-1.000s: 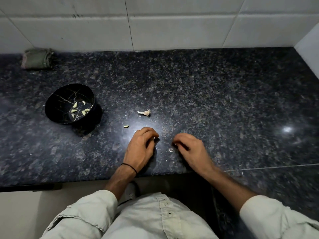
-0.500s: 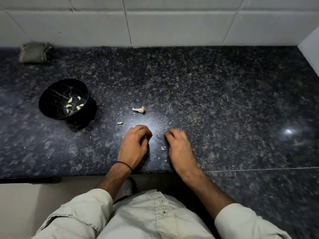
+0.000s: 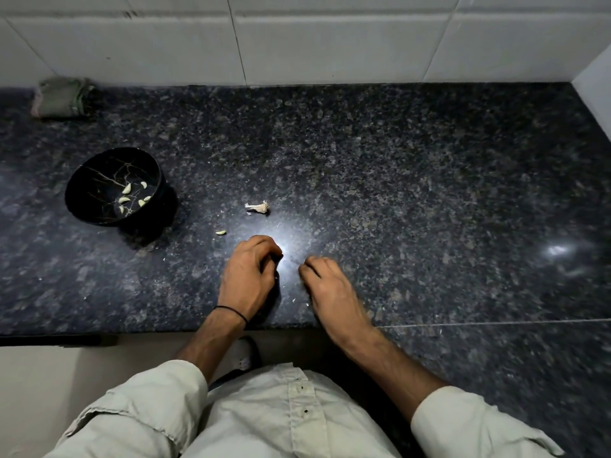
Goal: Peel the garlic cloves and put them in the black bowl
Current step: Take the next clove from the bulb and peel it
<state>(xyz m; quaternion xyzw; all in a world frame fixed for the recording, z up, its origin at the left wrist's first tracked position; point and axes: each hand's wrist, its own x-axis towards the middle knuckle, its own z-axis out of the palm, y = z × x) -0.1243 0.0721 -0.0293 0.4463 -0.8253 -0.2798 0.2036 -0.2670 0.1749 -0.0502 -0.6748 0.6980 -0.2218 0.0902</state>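
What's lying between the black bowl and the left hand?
One small pale garlic clove on the dark counter, touching neither; the head view shows it.

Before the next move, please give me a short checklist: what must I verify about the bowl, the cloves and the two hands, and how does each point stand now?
1. Black bowl stands on the counter, mouth uncovered: ok.
2. Peeled cloves lie inside the bowl: ok.
3. One loose clove lies on the counter, outside the bowl: not ok.
4. A clove in the grip of the left hand: cannot tell, the curled fingers hide it.
5. Right hand holding anything: cannot tell.
6. Bare garlic stem lies apart from both hands: ok.
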